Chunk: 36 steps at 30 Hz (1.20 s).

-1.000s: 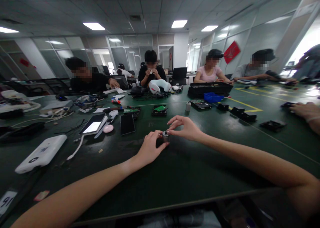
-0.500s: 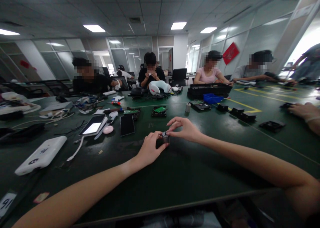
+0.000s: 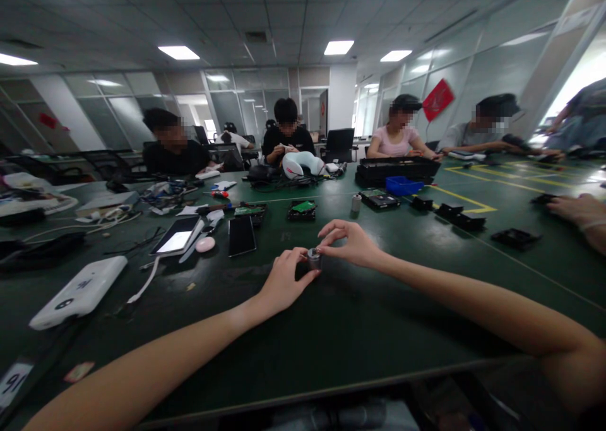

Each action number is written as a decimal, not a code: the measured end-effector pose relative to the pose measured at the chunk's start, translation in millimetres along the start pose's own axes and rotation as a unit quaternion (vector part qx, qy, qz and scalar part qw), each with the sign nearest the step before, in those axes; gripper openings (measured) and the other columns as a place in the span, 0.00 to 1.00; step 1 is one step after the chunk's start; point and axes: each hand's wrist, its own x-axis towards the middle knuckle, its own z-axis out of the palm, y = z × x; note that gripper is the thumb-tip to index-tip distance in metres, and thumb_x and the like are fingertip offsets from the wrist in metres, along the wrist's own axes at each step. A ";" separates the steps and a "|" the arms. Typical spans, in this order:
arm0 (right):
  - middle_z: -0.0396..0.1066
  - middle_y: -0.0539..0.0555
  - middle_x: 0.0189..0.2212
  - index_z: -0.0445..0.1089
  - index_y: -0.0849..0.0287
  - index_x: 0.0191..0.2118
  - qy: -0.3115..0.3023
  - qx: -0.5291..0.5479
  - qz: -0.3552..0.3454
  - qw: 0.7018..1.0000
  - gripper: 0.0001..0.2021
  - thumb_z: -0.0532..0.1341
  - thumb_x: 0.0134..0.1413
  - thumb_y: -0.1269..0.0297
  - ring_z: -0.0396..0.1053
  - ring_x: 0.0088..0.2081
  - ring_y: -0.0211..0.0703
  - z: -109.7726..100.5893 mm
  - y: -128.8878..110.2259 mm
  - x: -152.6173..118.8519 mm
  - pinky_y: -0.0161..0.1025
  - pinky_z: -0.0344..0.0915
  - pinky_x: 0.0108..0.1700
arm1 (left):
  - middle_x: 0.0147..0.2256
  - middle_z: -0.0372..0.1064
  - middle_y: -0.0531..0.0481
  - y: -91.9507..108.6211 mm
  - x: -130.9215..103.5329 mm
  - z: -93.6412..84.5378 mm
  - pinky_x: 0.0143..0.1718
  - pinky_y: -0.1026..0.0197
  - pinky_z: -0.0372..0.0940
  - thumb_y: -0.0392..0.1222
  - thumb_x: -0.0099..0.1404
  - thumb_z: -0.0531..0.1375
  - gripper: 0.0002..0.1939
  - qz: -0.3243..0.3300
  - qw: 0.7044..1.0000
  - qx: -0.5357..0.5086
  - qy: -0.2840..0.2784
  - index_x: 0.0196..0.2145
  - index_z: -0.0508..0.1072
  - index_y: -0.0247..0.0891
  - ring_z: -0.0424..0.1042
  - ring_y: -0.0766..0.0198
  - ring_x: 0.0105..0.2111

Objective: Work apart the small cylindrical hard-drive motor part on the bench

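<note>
A small grey metal cylinder point(image 3: 314, 262) stands upright on the green table point(image 3: 379, 330) in front of me. The thumb and fingers of my left hand point(image 3: 284, 276) are closed around its left and front sides. At its top rim, my right hand point(image 3: 350, 245) has thumb and forefinger pinched together, with the other fingers curved above. Whatever small thing lies between those right fingertips is too tiny to make out. A second metal cylinder point(image 3: 356, 202) stands farther back, beside a hard drive point(image 3: 380, 199).
Left of my hands lie a dark phone point(image 3: 242, 236), a lit-screen device point(image 3: 176, 235) with a white cable and a white power bank point(image 3: 79, 292). Ahead are another hard drive point(image 3: 302, 210) and a blue tray point(image 3: 404, 186). Black parts point(image 3: 454, 215) and another person's hand point(image 3: 580, 213) are at right.
My hands and the cylinder stay almost in place. Across the table, the person in the middle has lowered their hands, and the person at left has brought an arm down.
</note>
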 end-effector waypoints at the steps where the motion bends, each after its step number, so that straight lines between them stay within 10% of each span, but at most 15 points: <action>1: 0.77 0.53 0.28 0.69 0.60 0.39 0.001 0.005 0.003 1.000 0.15 0.68 0.45 0.62 0.77 0.33 0.45 -0.1 0.3 0.4 0.39 0.70 0.39 | 0.42 0.68 0.48 -0.1 0.0 0.0 0.46 0.52 0.62 0.45 0.62 0.62 0.17 -0.001 1.000 0.000 0.000 0.47 0.66 0.42 0.68 0.54 0.44; 36: 0.78 0.52 0.28 0.67 0.59 0.41 0.015 0.010 0.039 0.999 0.17 0.68 0.44 0.62 0.77 0.33 0.47 4.5 -3.5 -5.3 0.41 0.71 0.39 | 0.42 0.68 0.48 -1.0 -0.3 0.6 0.45 0.51 0.63 0.46 0.62 0.62 0.17 -0.004 1.000 0.002 0.001 0.47 0.66 0.43 0.68 0.54 0.44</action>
